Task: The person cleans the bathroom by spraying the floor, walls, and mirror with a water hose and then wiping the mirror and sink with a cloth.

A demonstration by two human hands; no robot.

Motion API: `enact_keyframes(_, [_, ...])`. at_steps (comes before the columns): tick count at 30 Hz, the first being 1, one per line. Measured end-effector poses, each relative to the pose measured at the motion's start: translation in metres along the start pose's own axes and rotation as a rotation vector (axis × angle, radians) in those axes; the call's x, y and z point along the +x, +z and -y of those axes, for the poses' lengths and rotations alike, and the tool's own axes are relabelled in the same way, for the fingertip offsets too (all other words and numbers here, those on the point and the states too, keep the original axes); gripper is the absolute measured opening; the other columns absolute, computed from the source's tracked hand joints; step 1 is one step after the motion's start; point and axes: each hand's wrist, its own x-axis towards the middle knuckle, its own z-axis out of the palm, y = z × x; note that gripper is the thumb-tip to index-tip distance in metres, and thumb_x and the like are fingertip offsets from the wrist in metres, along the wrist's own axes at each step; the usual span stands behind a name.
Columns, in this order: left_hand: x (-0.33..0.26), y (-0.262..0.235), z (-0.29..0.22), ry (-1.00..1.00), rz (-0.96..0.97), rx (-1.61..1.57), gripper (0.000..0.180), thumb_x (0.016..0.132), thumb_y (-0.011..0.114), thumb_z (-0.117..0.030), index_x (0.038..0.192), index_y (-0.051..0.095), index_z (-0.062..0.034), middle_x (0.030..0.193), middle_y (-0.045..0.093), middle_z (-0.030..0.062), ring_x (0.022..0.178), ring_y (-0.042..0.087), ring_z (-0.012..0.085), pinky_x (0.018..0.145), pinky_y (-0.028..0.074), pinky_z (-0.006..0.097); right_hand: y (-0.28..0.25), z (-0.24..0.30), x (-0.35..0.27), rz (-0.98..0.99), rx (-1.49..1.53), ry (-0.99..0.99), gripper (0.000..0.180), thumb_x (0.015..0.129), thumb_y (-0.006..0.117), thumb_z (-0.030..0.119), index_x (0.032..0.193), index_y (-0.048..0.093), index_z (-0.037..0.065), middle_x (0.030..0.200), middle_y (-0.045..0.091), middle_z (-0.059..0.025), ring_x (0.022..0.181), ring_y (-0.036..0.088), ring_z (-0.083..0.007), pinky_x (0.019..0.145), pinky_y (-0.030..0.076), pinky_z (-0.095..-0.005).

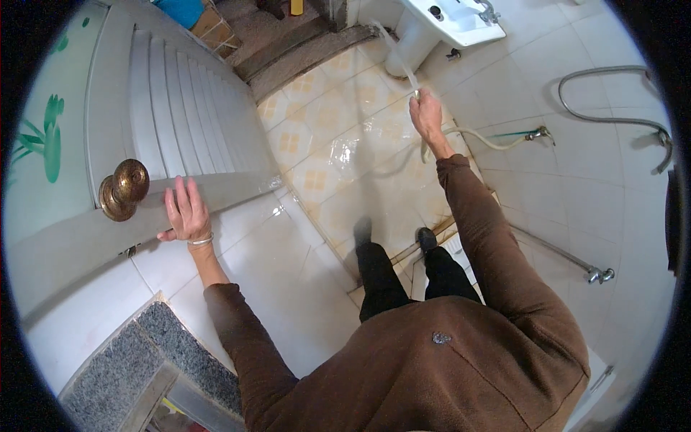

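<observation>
Hose [471,134] sprays wet tiled floor [338,155] (bathroom, door [173,108] open).

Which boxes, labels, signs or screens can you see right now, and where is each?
Cardboard box: top of the picture, past the white door, brown, with something blue in it.
Green leaf decal: on the far-left surface.
No signs or screens in view.

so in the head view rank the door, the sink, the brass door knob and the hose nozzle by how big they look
1. door, by far the largest
2. sink, cut off by the top edge, so only partly seen
3. brass door knob, though it is nearer the camera than the sink
4. hose nozzle, a small tip above the right hand
</observation>
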Motion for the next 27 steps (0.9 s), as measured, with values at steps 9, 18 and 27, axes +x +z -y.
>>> enact_keyframes(9, [-0.002,0.001,-0.002,-0.007,0.008,-0.015,0.015,0.076,0.059,-0.018,0.081,0.062,-0.0324,0.094,0.061,-0.0152,0.093,0.054,0.0100,0.101,-0.010,0.048,0.015,0.006,-0.044,0.271,-0.047,-0.177,0.017,0.075,0.049,0.014,0.083,0.046,-0.001,0.069,0.054,-0.0263,0.071,0.054,-0.0427,0.062,0.043,-0.0479])
enact_keyframes(18, [-0.006,0.005,-0.003,-0.036,0.011,-0.004,0.022,0.077,0.056,-0.017,0.084,0.062,-0.0366,0.091,0.062,-0.0160,0.091,0.054,0.0087,0.101,-0.008,0.047,0.020,0.023,-0.117,0.650,-0.100,-0.377,0.018,0.077,0.049,0.011,0.091,0.043,0.001,0.065,0.054,-0.0222,0.065,0.054,-0.0396,0.056,0.044,-0.0458])
enact_keyframes(27, [-0.009,0.004,-0.003,-0.034,0.012,-0.004,0.019,0.078,0.056,-0.019,0.084,0.062,-0.0360,0.089,0.062,-0.0166,0.091,0.054,0.0089,0.101,-0.008,0.047,0.015,0.016,-0.106,0.431,-0.010,-0.315,0.019,0.075,0.051,0.009,0.090,0.041,0.002,0.066,0.053,-0.0231,0.065,0.054,-0.0403,0.056,0.043,-0.0465])
